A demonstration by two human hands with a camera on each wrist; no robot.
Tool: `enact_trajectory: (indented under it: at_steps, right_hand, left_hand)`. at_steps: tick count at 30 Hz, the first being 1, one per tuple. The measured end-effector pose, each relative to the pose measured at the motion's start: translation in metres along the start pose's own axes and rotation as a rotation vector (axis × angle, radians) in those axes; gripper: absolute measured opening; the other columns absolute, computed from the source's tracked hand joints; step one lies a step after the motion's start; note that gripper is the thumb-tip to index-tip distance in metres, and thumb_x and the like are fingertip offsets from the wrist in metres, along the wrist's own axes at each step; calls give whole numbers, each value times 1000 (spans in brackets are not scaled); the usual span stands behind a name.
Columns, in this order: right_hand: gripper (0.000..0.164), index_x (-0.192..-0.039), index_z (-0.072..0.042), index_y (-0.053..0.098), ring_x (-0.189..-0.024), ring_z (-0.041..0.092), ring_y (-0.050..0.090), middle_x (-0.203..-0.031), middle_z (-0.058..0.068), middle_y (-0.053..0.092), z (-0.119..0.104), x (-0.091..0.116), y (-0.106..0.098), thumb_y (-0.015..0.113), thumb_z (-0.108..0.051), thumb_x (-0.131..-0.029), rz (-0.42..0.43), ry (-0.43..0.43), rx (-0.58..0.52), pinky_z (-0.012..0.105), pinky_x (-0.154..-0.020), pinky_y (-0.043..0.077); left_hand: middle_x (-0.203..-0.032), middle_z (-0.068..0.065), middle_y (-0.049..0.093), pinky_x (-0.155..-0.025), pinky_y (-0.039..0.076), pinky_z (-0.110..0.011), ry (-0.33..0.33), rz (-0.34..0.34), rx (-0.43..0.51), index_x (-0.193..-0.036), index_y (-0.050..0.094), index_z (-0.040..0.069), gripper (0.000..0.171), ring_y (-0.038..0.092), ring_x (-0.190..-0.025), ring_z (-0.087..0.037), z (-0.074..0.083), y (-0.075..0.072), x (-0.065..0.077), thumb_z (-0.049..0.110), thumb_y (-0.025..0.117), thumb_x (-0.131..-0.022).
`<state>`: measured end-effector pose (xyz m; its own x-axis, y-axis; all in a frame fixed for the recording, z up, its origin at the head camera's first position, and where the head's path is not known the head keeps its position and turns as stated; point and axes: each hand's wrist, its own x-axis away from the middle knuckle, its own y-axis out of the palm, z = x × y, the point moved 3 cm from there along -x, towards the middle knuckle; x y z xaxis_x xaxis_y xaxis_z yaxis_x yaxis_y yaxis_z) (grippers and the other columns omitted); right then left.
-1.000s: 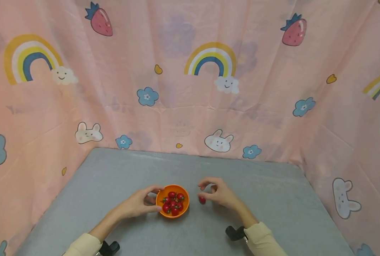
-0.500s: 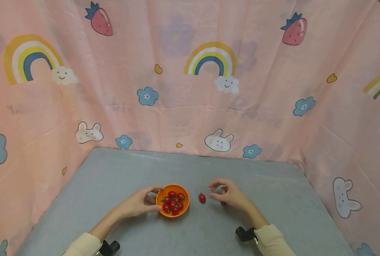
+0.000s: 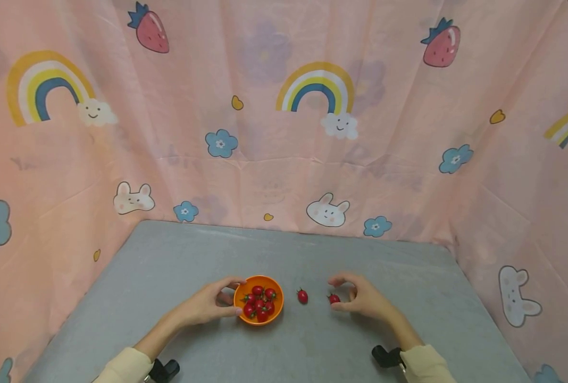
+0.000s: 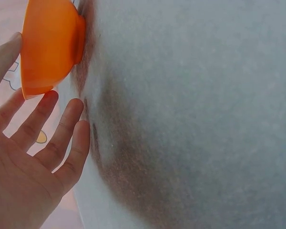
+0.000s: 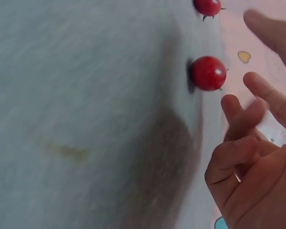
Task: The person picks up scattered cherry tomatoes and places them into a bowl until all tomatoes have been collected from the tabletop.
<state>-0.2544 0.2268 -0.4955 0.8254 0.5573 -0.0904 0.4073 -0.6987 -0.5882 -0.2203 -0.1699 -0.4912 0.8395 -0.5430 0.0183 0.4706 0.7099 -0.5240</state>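
Note:
In the head view my left hand (image 3: 207,302) holds an orange bowl (image 3: 237,315) at its left side, thumb near and fingers far. The left wrist view shows the thumb at the bowl's (image 4: 50,47) rim and fingertips against its lower wall. Several red cherry tomatoes (image 3: 260,305) with green stems lie in the bowl. To its right, one cherry tomato (image 3: 302,296) lies on the table, and farther right is a second cherry tomato (image 3: 334,299). My right hand (image 3: 362,298) is beside that second one, thumb and forefinger apart, its other fingers bent in the right wrist view.
The grey table (image 3: 207,354) reaches back to a pink printed curtain (image 3: 265,181), which hangs behind it and along both sides. A black wrist device (image 3: 163,371) sits at the left cuff, and another black device (image 3: 386,356) at the right cuff.
My right hand has moved steadily rightward, uncovering first the nearer tomato and then the second one on the table. My left hand and the bowl have stayed in place.

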Motion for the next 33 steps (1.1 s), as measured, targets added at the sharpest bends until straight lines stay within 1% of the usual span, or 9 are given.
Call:
enact_trajectory:
  at_steps: [4,8,11,14,18,21,24,27,33]
  right_hand:
    - [56,-128,-2,62,-54,13,46,-120,14,63,3,5,0,88,-20,-82,-27,20,13,23,-49,42]
    - [57,-128,-3,62,-57,13,49,-118,11,63,6,8,2,89,-23,-81,-38,32,34,24,-52,44]
    - [51,-125,-3,64,-59,12,49,-112,9,64,8,8,4,87,-21,-83,-45,23,46,24,-53,45]
    - [41,-120,-6,67,-65,16,53,-105,5,64,10,7,6,84,-17,-85,-43,23,61,25,-56,46]
    - [30,-113,-10,70,-79,22,56,-99,0,64,10,6,7,82,-14,-86,-28,38,80,27,-62,46]
    - [27,-110,-10,71,-81,22,56,-97,-1,64,9,5,8,82,-12,-86,-16,39,87,27,-63,47]
    - [25,-109,-10,71,-79,21,56,-95,-2,64,9,5,8,82,-10,-86,-8,39,91,28,-62,46]
    - [25,-108,-10,71,-74,18,54,-94,-1,63,10,4,8,81,-8,-85,-4,49,96,27,-59,46]
    - [25,-109,-12,70,-67,15,52,-95,-1,62,11,4,6,80,-9,-86,8,78,104,26,-55,44]
  left_hand:
    - [-133,-15,57,-86,57,-35,1,-2,0,-143,52,11,59,67,-100,-21,0,-1,0,27,78,-93]
    - [-133,-15,57,-86,57,-35,5,-5,-2,-144,51,10,59,67,-100,-21,1,-1,0,27,77,-94]
    - [-132,-15,58,-86,57,-35,4,-8,-6,-144,51,10,58,67,-99,-21,1,-1,1,26,77,-94]
    - [-131,-14,58,-86,57,-34,-1,-6,-14,-143,52,10,59,68,-98,-20,1,-1,1,27,77,-94]
    - [-131,-13,59,-85,57,-33,-5,-6,-18,-144,52,12,59,68,-98,-19,0,0,1,28,77,-94]
    - [-131,-12,59,-85,56,-33,-6,-8,-16,-144,52,12,59,68,-98,-19,0,0,0,28,77,-94]
    - [-131,-12,59,-86,57,-34,-5,-9,-13,-143,52,12,59,68,-98,-19,-1,0,0,29,78,-93]
    - [-130,-12,59,-86,57,-34,-2,-10,-12,-143,52,12,59,68,-98,-18,-1,0,0,29,77,-93]
    - [-130,-11,59,-86,57,-34,-5,-5,-14,-143,52,13,59,67,-98,-18,-1,0,0,30,78,-93]
